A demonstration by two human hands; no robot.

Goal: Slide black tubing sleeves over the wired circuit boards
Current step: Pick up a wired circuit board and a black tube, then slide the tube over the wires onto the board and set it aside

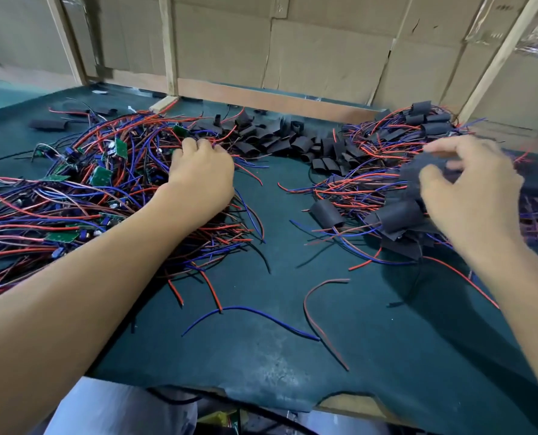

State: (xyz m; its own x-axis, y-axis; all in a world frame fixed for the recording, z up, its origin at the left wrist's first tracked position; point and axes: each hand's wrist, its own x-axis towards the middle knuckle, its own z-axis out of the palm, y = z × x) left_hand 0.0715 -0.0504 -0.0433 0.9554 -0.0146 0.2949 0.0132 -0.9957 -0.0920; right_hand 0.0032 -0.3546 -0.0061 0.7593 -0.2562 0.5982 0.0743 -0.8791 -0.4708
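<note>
On the left of the dark green bench (261, 356) lies a big tangle of unsleeved circuit boards (101, 175), small green boards trailing red, blue and black wires that spill toward the near edge. A single black sleeve (46, 124) lies apart behind the tangle. The left hand (202, 174) is pressed down into the right side of this tangle, palm down, its fingers (192, 146) curled into the wires; what they grasp, if anything, is hidden under the hand, so I cannot tell.

Toward the middle, along the back of the bench, a heap of empty black tubing sleeves (292, 141) runs across, short flattened pieces lying every way. In front of it, on the bare mat, lie a few loose wires (252, 312), one blue and one red among them.

On the right sits a pile of sleeved boards (393, 218), black tubes with red and blue wires sticking out, and more of the same at the back right. The right hand (468, 196) hovers over this pile, blurred, its fingers (440, 149) and thumb pinching a dark sleeved piece (418, 171) held just above the pile.

Cardboard panels (324, 51) and wooden battens stand behind the bench.
</note>
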